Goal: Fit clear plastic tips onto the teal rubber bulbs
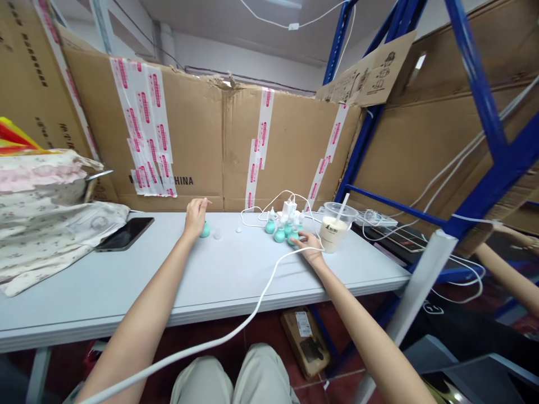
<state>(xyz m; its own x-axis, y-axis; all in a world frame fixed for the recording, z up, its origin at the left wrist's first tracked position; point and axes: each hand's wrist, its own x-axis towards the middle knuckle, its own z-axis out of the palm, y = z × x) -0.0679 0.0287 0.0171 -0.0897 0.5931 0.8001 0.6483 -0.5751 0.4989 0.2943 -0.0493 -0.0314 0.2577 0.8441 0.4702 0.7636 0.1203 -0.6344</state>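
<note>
On the left half of the table, my left hand (196, 217) is curled round the top of a small teal bottle (205, 230). Its fingertips are mostly hidden behind the hand. A small clear cap (217, 233) and a small white piece (238, 229) lie to the right of that bottle. My right hand (310, 246) pinches another teal bottle (293, 238) at the front of a cluster. Several similar bottles with pale nozzle tops, among them one teal bottle (270, 226) at the left, stand close together there.
A plastic cup with a straw (332, 233) stands right of my right hand. A white cable (252, 314) crosses in front. A phone (127, 233) and patterned cloth (54, 224) lie left. Cardboard (193, 134) walls the back; another person's arm (505, 275) shows right.
</note>
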